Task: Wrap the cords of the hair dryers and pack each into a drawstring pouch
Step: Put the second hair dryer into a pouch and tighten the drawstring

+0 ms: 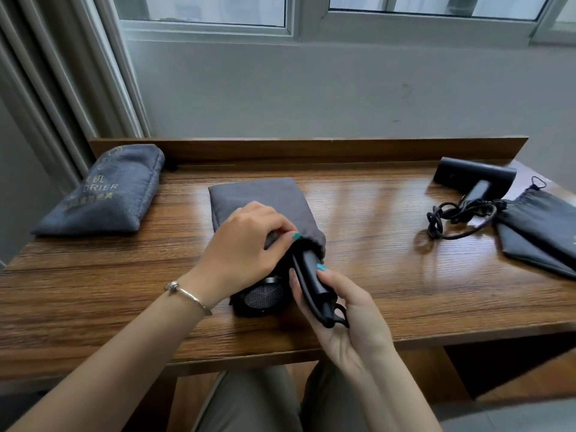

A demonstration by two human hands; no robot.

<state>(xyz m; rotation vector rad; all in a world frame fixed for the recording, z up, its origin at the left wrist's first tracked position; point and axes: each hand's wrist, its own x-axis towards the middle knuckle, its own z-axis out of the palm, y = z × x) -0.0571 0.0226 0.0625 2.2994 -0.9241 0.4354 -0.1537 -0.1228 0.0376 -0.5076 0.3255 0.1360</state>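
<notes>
Tabletop (374,275) — dryer (308,269) handle seemingly nearward

- A wooden table (374,244) with a raised back ledge (311,148) along its far edge.
- Behind it, a grey wall (311,88) under a window (280,14) (pale frame).
- A curtain (62,73) hangs past the far left corner.

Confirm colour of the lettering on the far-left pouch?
Gold lettering on the blue-grey pouch, clearest in the head view.
</notes>
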